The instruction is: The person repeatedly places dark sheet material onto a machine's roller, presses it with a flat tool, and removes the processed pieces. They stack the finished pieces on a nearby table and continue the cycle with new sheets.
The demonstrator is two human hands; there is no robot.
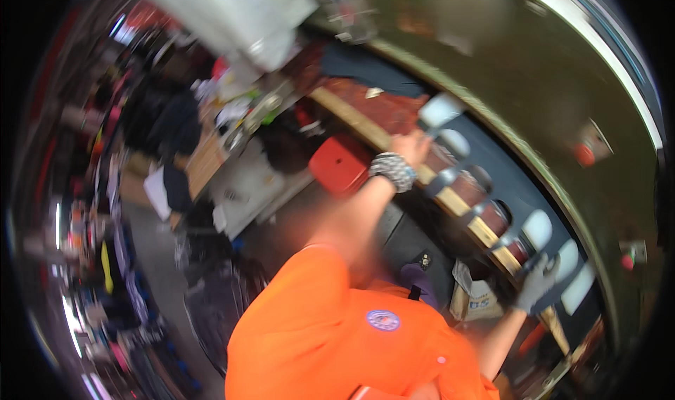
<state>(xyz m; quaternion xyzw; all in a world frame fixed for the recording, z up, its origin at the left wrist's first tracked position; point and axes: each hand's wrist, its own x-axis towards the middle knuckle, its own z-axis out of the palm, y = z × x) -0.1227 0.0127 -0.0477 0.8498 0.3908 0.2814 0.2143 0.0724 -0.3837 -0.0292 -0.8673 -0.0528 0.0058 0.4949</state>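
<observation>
A row of several sandal-like pieces point(471, 189) lies along the workbench edge; they have rounded ends, some pale and some dark reddish, with dark bands. Blur hides their exact kind. My bare left hand point(411, 149), with a patterned band at the wrist, rests at the far left end of the row beside a pale rounded piece point(439, 112); its fingers are smeared. Wearing a grey glove, my right hand point(538, 284) closes on a sandal-like piece near the row's right end. Another pale piece point(579, 287) lies just right of the glove.
The workbench has a wooden front strip point(358, 122) and a dark covering point(520, 168). A red stool point(341, 165) stands under its left part, and a printed bag point(474, 294) is on the floor below. Cluttered cardboard point(207, 157) and a pale sheet point(242, 17) lie to the left.
</observation>
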